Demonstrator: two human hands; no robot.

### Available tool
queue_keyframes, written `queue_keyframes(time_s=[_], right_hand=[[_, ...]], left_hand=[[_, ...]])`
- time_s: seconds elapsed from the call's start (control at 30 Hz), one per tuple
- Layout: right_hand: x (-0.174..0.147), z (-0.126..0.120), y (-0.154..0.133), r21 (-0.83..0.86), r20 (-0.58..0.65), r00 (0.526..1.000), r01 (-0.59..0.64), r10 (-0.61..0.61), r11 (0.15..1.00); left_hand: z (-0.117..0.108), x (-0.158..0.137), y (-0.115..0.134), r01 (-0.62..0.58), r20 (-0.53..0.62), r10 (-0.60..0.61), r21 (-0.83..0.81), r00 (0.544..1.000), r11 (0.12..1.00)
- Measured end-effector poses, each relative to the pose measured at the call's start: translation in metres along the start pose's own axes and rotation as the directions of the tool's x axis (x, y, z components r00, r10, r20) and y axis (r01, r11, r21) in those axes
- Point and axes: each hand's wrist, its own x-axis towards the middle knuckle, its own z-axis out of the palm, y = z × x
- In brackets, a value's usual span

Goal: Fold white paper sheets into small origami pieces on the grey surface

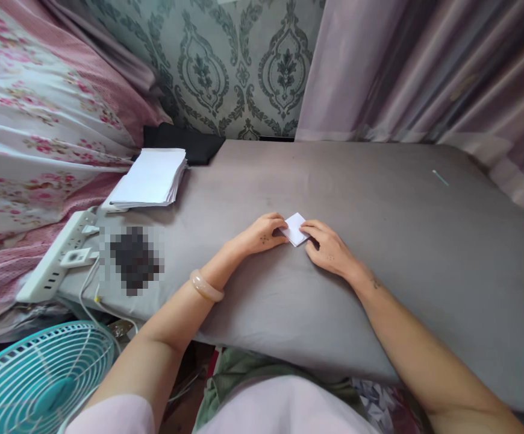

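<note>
A small folded square of white paper [295, 229] is turned corner-up between my two hands, over the grey-covered surface [253, 181]. My left hand [266, 233] pinches its left corner, with fingers on top and thumb at the near side. On the opposite corner, my right hand [327, 246] grips the paper between fingertips and thumb. Several layers show along the paper's near edge. A pale bangle [205, 286] sits on my left wrist.
At the back left lies a stack of white paper [151, 178] beside a flat black item [183, 141]. A white power strip [61, 256] with plugs and cables runs along the left edge. A blue fan [45, 386] stands at lower left. A thin stick [440, 177] lies far right.
</note>
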Motion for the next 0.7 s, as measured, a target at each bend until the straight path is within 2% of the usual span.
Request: queue_keyframes(time_s=[0.23, 0.47, 0.7], right_hand=[[0.000, -0.006, -0.012, -0.076, 0.095, 0.995, -0.023, 0.030, 0.997], [0.004, -0.003, -0.012, -0.079, 0.039, 0.998, -0.040, 0.043, 0.996], [0.004, -0.006, -0.011, -0.061, 0.075, 0.997, -0.032, 0.036, 0.998]], left_hand=[[0.005, 0.002, -0.001, 0.031, -0.068, -0.034, -0.049, 0.997, 0.998], [0.005, -0.002, -0.002, 0.043, -0.068, -0.048, -0.066, 0.997, 0.997], [0.006, 0.001, -0.003, 0.026, -0.106, -0.032, -0.055, 0.994, 0.998]])
